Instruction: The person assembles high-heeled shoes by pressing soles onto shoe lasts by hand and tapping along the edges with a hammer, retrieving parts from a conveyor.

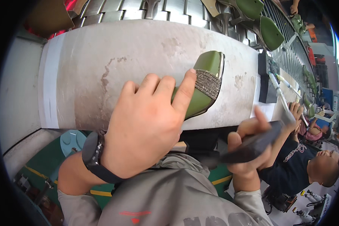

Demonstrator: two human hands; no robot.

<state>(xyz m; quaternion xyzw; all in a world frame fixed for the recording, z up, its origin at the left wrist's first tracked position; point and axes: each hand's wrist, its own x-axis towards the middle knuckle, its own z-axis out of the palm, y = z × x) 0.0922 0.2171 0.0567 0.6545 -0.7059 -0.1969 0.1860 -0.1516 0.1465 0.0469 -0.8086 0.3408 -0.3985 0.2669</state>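
Observation:
A green shoe (201,105) with a glittery woven band (208,84) across it lies on the worn, pale table (83,75), its squared toe pointing away. My left hand (148,113) is closed over the shoe's near part and hides it; the index finger presses beside the band. My right hand (248,147), off the table's near edge, is wrapped round a dark, elongated tool (252,145). Motion smears this tool, so its exact kind cannot be made out. On my left wrist sits a black watch (94,152).
Beyond the table runs a slatted metal conveyor (128,14) bearing several green heeled shoes (271,33). A black block-like holder (267,81) and white pen-like tools (277,88) are at the table's right end. A co-worker (293,165) stands close on the right, hand (295,111) near those tools.

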